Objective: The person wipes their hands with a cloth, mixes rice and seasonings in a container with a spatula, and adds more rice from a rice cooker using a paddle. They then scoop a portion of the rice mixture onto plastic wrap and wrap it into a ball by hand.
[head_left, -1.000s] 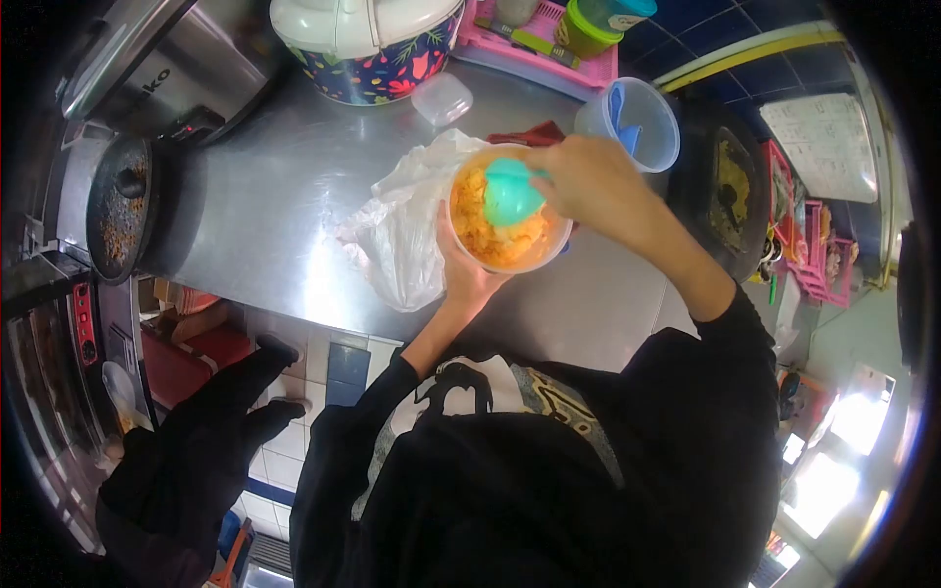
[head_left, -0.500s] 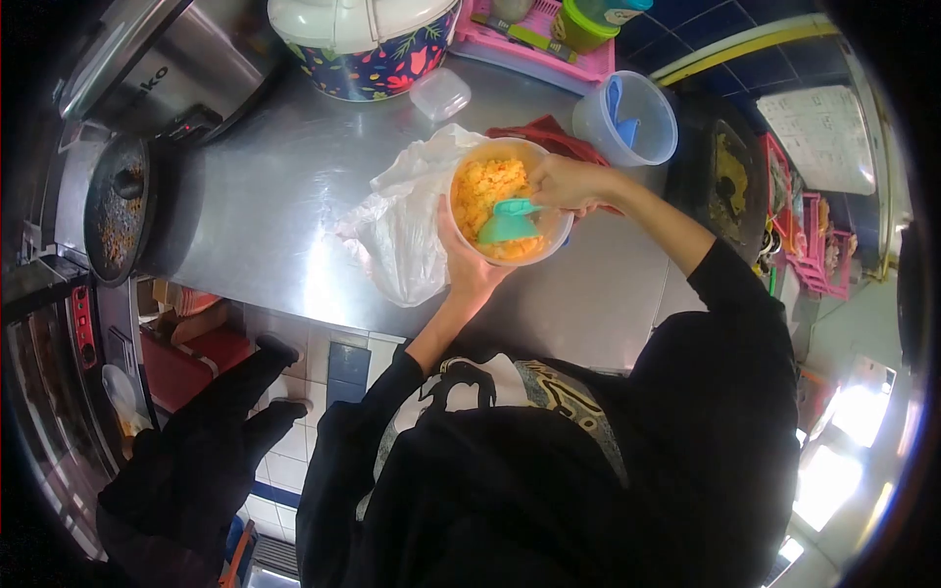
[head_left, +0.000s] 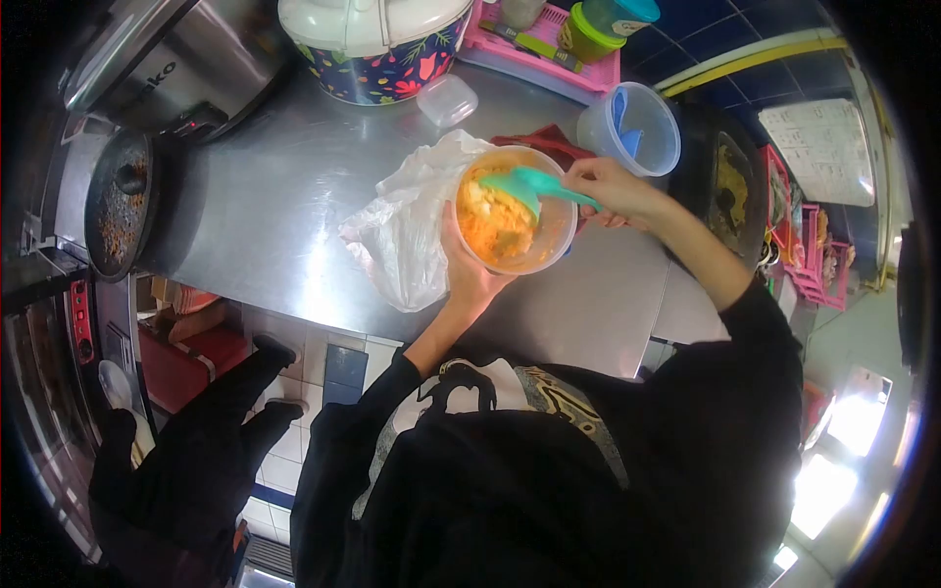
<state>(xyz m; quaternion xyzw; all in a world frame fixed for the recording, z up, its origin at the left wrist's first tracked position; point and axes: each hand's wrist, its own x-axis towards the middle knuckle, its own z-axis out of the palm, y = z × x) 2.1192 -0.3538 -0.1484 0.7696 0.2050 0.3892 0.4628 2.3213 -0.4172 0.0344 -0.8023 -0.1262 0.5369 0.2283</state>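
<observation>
A round translucent plastic tub (head_left: 566, 231) of crumbly orange food (head_left: 495, 227) is tilted over the counter. My left hand (head_left: 472, 274) grips its near left side, fingers wrapped under and around the wall. In my right hand (head_left: 616, 191) is the handle of a turquoise rice paddle (head_left: 520, 184); its blade lies inside the tub against the upper part of the food. A crumpled white plastic bag (head_left: 407, 230) lies just left of the tub. Behind the tub a dark red cloth (head_left: 544, 144) is partly hidden.
A clear bucket (head_left: 642, 122) with a blue scoop stands behind right. A flowered container (head_left: 377, 73), a small clear lid (head_left: 448, 100) and a pink basket (head_left: 549, 64) are at the back. A steel cooker (head_left: 186, 73) and a dark lid (head_left: 118, 201) stand left. Another person's legs (head_left: 211, 402) are lower left.
My right hand has drawn right and lifted the paddle's handle, so the blade shifted from the tub's lower middle to its upper part. My left hand still holds the tub.
</observation>
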